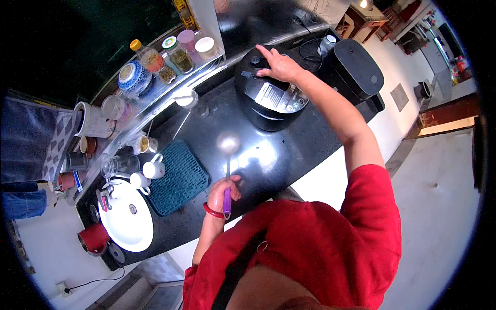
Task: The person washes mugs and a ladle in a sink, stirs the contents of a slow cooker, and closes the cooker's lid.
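My left hand [224,192] is closed round the purple handle of a metal ladle [227,144], whose round bowl points away from me over the black countertop [305,142]. My right hand [283,67] reaches far forward and rests on top of a black rice cooker [245,90]. Its thumb and index finger are spread apart, near a round button on the lid. The lid is down, so the inside of the cooker is hidden. A silver-white label covers part of its near side.
Left of the ladle lie a dark green drying mat [178,178] and white mugs [153,169]. Beyond them is a white oval sink [124,219], with a red kettle [93,238] beside it. Jars and bottles [151,58] line the back ledge. A black lidded box [358,68] stands at the right.
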### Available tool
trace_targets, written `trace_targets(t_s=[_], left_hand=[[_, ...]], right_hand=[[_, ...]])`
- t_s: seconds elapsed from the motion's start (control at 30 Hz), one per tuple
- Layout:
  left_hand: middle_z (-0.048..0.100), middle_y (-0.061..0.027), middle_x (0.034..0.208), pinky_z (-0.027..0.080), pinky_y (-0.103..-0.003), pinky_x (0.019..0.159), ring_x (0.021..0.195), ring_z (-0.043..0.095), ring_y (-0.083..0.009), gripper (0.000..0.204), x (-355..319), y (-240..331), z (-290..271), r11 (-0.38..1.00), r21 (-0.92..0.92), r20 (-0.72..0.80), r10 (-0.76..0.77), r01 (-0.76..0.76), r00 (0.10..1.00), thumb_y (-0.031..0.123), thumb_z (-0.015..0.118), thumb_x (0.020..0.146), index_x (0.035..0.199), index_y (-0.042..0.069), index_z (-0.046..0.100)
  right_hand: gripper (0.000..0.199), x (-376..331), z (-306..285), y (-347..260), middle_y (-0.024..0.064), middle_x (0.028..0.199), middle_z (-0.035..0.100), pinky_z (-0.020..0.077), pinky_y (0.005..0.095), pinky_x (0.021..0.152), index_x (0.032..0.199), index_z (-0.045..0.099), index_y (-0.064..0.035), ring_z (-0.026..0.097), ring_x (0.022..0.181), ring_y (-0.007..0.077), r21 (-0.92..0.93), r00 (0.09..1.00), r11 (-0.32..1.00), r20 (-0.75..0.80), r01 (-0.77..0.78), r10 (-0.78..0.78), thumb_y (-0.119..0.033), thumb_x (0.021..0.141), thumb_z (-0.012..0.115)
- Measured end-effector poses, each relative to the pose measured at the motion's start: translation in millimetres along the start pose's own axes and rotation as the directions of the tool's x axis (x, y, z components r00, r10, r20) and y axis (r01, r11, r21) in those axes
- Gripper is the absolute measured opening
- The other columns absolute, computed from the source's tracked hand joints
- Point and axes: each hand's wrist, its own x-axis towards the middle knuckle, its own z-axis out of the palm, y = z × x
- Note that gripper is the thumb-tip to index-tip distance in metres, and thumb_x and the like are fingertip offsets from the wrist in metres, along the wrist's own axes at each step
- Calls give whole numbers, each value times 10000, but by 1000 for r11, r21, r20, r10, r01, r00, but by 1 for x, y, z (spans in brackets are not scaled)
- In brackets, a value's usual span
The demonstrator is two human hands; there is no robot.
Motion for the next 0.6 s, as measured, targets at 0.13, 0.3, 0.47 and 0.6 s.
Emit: trace_targets(t_s=[0.13,0.3,0.47,0.6], left_hand=[[444,-64,498,408,-295,517,458,436,-171,314,6,1,-2,999,13,21,29,-30,999,152,434,758,968,-67,513],[437,-59,494,399,-290,512,454,428,-168,312,2,11,11,998,60,104,1,-7,995,159,432,772,971,-69,508],[451,-63,494,400,-283,519,443,429,-155,299,-6,22,38,981,191,308,-82,23,948,140,422,783,971,-79,502],[473,-65,504,409,-277,537,449,446,-152,289,15,13,65,948,301,426,-228,101,875,117,413,785,973,-85,500]], right_hand=[[806,2,3,-6,236,1095,433,403,417,814,1311,155,-150,486,965,379,12,997,997,-29,-72,72,-454,702,586],[767,-6,-1,-8,222,1073,450,403,413,816,1288,226,-149,486,971,361,16,990,992,-47,-129,129,-472,693,586],[696,-33,2,1,174,1056,431,350,398,844,1244,308,-84,411,988,317,179,832,984,-541,-26,120,-462,717,559],[420,-127,1,10,128,934,489,386,346,794,1058,463,-21,478,888,255,519,693,852,-639,66,335,-287,750,568]])
